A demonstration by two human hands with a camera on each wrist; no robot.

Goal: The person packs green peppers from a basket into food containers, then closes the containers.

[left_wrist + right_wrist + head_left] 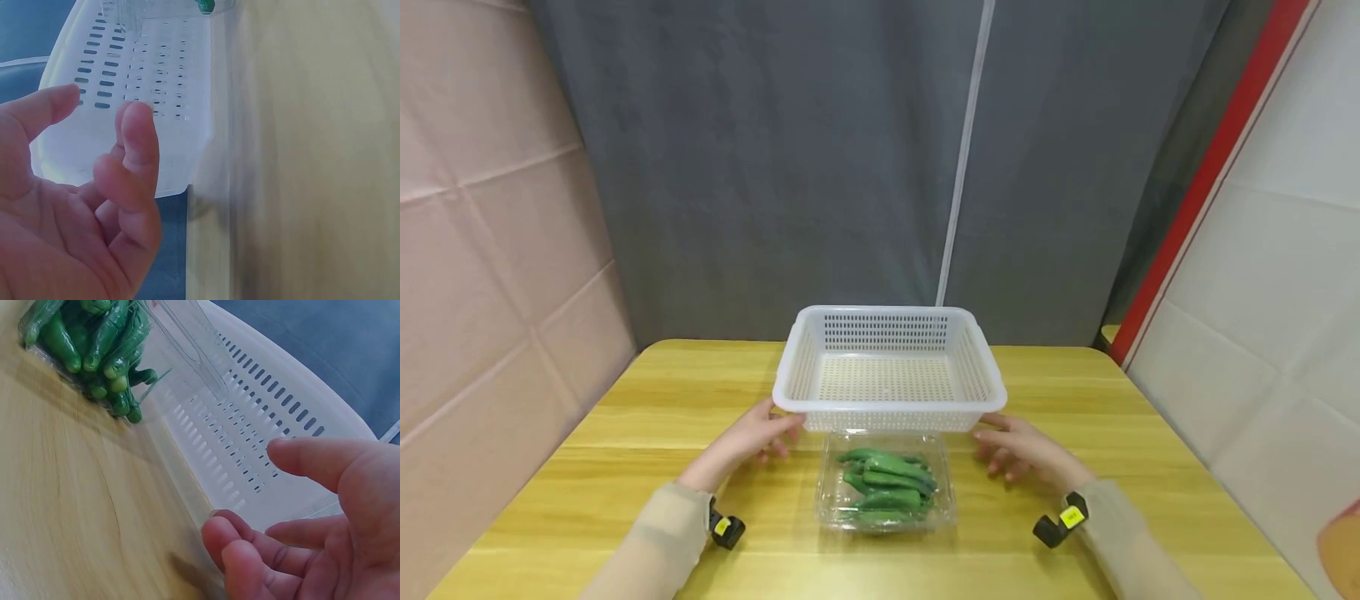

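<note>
A white perforated plastic basket (886, 406) stands on the table. In front of it, a clear plastic box (943, 500) holds several green peppers (891, 482). By the basket's front left corner is my left hand (760, 432), its fingers loosely bent with nothing between them in the left wrist view. My right hand (1017, 446) is at the front right corner, just below the rim. In the right wrist view its thumb and fingers (300, 534) are apart, beside the basket wall. Whether either hand touches the basket, I cannot tell.
The wooden table (685, 392) ends at a dark grey curtain (790, 167) behind the basket. Pale panels stand on the left (490, 250) and right (1262, 317). A red strip (1210, 179) edges the right panel.
</note>
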